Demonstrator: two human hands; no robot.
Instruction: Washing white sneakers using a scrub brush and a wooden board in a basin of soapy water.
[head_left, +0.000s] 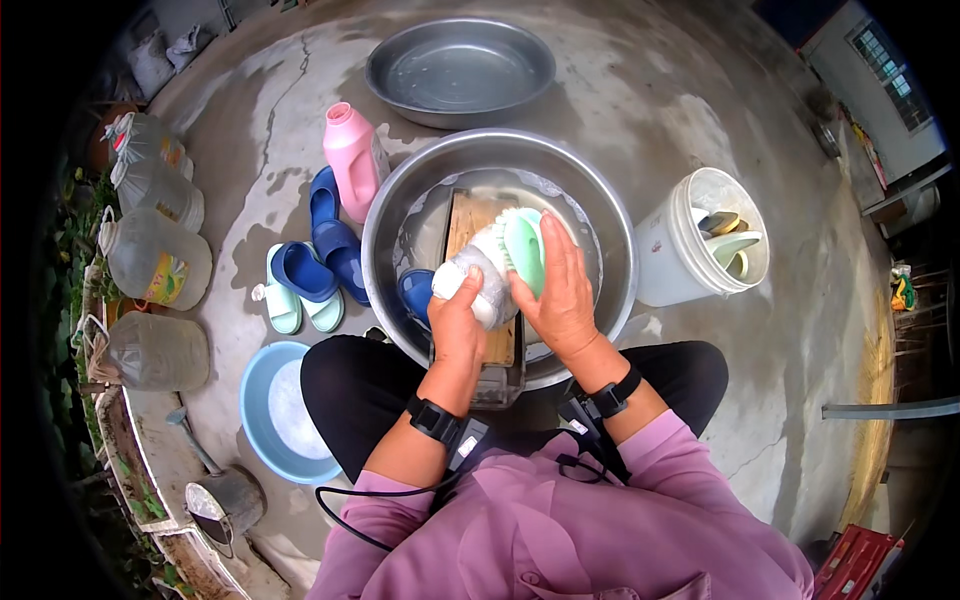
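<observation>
My left hand (459, 322) grips a wet white-and-grey shoe (487, 289), partly hidden by the fingers. Against the shoe's far side, my right hand (559, 292) holds a mint-green scrubbing brush (524, 251), its bristles turned left onto the shoe. Both hands are above a wooden board (466, 217) that leans in a large metal basin (626, 262) with some water and suds. A dark blue slipper (416, 294) lies in the basin to the left of the board.
An oval metal tub (460, 71) stands beyond the basin. At left are a pink plastic bottle (352, 165), blue clogs (305, 271), mint slippers (284, 300), a blue basin (259, 420) of suds and several water jugs (154, 262). A white bucket (667, 255) holding footwear stands right.
</observation>
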